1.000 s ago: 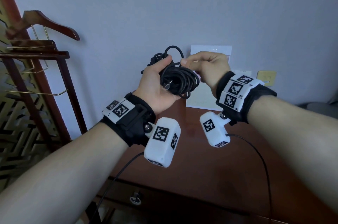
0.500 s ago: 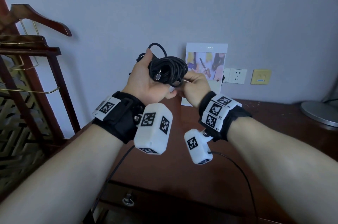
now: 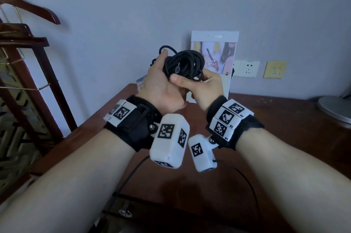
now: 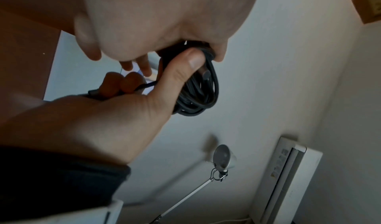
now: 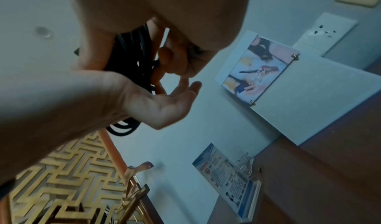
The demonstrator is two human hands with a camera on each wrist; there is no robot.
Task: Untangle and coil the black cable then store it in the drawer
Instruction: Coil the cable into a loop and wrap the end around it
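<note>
The black cable (image 3: pixel 183 63) is a wound bundle held up in the air over the wooden desk (image 3: pixel 266 137). My left hand (image 3: pixel 161 73) grips its left side, thumb over the top. My right hand (image 3: pixel 191 79) pinches the bundle's lower edge, thumb in front and fingers behind. In the left wrist view the left hand (image 4: pixel 164 74) has its thumb across the cable (image 4: pixel 204 93), and a loose end runs through its curled fingers. The right wrist view shows the cable (image 5: pixel 132 56) between the right thumb and fingers. The drawer (image 3: pixel 155 215) with a ring pull (image 3: pixel 125 211) lies below the desk edge.
A framed picture card (image 3: pixel 214 56) leans on the wall behind the hands, next to wall sockets (image 3: pixel 247 68). A lamp base (image 3: pixel 336 109) sits at the desk's right. A wooden clothes stand (image 3: pixel 28 46) is on the left. Thin wrist-camera leads (image 3: pixel 129 177) hang over the drawer.
My right hand left the top of the bundle and came round under it, its thumb now pressing the front. The left hand kept its hold throughout.
</note>
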